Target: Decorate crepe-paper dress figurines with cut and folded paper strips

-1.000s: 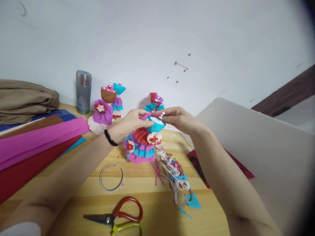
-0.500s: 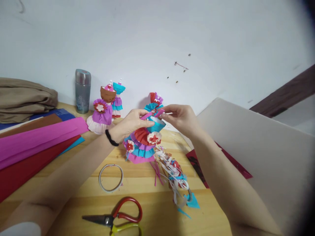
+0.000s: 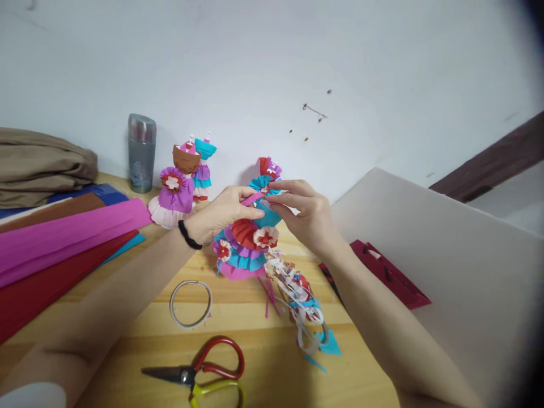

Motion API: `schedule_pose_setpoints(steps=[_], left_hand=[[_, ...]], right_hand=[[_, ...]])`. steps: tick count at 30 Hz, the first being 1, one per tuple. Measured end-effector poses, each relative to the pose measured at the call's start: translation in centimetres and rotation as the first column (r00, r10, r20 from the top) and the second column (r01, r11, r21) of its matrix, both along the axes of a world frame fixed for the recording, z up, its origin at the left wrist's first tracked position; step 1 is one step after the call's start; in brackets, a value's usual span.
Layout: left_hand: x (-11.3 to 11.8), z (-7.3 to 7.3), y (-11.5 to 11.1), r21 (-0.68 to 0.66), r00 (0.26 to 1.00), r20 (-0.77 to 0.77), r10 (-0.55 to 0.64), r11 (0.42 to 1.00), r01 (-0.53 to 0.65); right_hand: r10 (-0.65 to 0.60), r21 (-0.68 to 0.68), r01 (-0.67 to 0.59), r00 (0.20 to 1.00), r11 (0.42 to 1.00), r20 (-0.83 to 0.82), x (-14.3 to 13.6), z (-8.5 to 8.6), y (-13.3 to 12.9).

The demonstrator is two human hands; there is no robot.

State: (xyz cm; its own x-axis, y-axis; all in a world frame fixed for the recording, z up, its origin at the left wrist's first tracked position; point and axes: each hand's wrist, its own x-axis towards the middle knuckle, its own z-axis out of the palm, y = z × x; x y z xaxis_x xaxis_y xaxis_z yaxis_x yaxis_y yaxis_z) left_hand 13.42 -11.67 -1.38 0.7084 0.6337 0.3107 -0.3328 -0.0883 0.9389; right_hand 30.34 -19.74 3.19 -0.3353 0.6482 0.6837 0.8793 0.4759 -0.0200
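A paper doll (image 3: 244, 233) with red, purple, blue and pink ruffled tiers stands on the wooden table between my hands. From the left, my left hand (image 3: 223, 209) is closed with thumb and fingers on a pink paper strip (image 3: 251, 198), beside the doll's blue upper part (image 3: 267, 215). My right hand (image 3: 308, 212) reaches in from the other side, fingertips brought together at the doll's blue top; what they pinch is hidden behind the fingers. Above the hands rises the doll's red and purple ruffled head piece (image 3: 268, 166).
Scissors (image 3: 191, 375) and a tape roll (image 3: 170, 306) lie in front. Tangled paper scraps (image 3: 300, 300) are right of the doll. Finished paper dolls (image 3: 178, 195), a tumbler (image 3: 142, 156) and crepe paper sheets (image 3: 76, 235) are at left; a white board (image 3: 446, 249) leans right.
My right hand has shifted slightly left and its fingers now cover the strip's right part and the blue cup-shaped top. My left hand stays on the strip. The view has moved slightly.
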Motion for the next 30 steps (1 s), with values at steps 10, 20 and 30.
schedule_pose_setpoints(steps=[10,20,30], left_hand=[[-0.2,-0.1,-0.1,-0.010,1.000,0.006,-0.027,1.000,0.027],[-0.5,0.4,-0.4,-0.047,0.999,-0.002,-0.039,0.998,0.038],[-0.5,0.2,-0.3,-0.065,0.999,-0.017,-0.051,0.997,0.050]], right_hand=[[0.017,-0.251,-0.057,0.987,0.966,-0.159,0.2,0.5,-0.5],[-0.042,-0.274,-0.084,0.904,0.958,-0.425,0.2,0.3,0.4],[-0.113,-0.289,-0.074,0.806,0.955,-0.581,-0.4,0.1,1.1]])
